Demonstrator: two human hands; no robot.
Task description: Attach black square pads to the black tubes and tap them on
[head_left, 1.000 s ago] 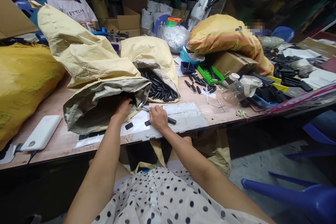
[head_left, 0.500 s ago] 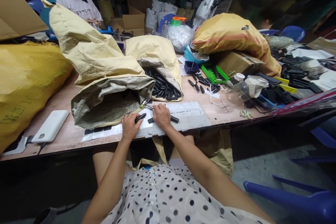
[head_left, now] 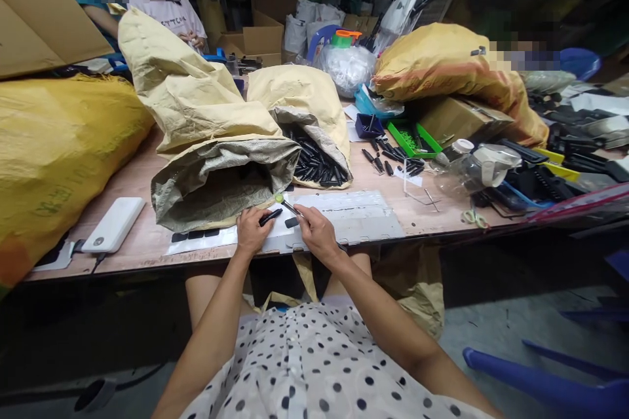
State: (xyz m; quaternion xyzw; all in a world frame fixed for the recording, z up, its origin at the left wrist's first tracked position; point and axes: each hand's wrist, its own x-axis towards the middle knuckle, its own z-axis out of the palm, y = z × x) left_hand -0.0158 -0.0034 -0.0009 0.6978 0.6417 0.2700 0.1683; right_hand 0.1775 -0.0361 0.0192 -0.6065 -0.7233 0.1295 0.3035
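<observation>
Pinkish table [head_left: 135, 177] carries one beige sack [head_left: 206, 111] with open mouth. Nearer lies a flat grey sheet [head_left: 366, 219]; the right hand [head_left: 317, 234] grips a hammer [head_left: 293, 209], the left hand [head_left: 251, 232] one black tapered piece [head_left: 271, 217], near the hammer's head.

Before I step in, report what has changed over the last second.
The left hand has come back out of the open sack, toward the near side, and now holds a black piece. The right hand has kept hold of the hammer, which now slants more toward the near side. The sack and power bank stayed put.
</observation>
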